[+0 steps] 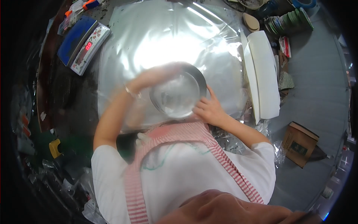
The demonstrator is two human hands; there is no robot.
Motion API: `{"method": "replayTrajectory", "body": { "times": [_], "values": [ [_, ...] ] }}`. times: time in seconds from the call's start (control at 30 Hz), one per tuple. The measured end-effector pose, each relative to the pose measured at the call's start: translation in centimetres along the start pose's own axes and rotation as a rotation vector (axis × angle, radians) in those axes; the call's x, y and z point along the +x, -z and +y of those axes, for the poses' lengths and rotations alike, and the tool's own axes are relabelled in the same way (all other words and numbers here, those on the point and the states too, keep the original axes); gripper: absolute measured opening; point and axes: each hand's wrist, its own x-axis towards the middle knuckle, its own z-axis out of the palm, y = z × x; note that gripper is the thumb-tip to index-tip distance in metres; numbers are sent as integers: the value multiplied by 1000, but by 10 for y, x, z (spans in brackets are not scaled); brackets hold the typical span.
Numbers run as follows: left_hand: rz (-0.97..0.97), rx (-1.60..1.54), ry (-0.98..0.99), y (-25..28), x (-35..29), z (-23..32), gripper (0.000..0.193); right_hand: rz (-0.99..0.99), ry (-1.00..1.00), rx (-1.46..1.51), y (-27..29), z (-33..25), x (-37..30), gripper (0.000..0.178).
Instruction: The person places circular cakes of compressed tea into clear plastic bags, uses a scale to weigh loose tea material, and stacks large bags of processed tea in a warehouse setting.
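Note:
A round, shallow metal ring or pan (201, 80) with a dark wall rests on a large clear plastic sheet (121, 71) in front of me. Its middle looks pale and shiny; whether it has a bottom I cannot make out. My right hand (210, 110) grips the near right of its rim, fingers inside and thumb along the outer wall. My left hand (164, 74) lies over the far left of the rim, smeared by motion, so its fingers cannot be read. A bracelet (133, 92) circles the left wrist.
A blue and white digital scale (84, 44) stands at the far left. White rolled sheeting (264, 74) lies along the plastic's right edge. Green spools (291, 23) sit at the far right, a cardboard box (300, 143) at the near right. A yellow handle (55, 148) shows at left.

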Motion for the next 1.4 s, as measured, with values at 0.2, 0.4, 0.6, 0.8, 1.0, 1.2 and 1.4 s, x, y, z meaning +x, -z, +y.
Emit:
{"method": "replayTrajectory", "body": {
  "times": [0.2,0.4,0.6,0.8,1.0,1.2,1.4],
  "values": [
    [-178,422,-204,-63,-10,-41,52,-382,-85,630,-3,-9,30,31],
    [-162,584,-113,-73,-29,-66,49,-54,-519,783,24,132,89,30],
    [997,372,92,122,-114,-72,36,173,-826,-374,45,519,92,48],
    [1538,1211,853,247,-300,-126,80,41,-1175,-371,-3,576,75,55],
    [1306,1291,1363,254,-298,-174,94,145,-937,-125,9,599,36,39],
    [1848,1007,885,248,-283,-100,59,413,-1057,-442,43,568,49,34],
    [2280,155,-329,274,-236,-30,66,632,-681,-92,107,315,178,24]
  ]
}}
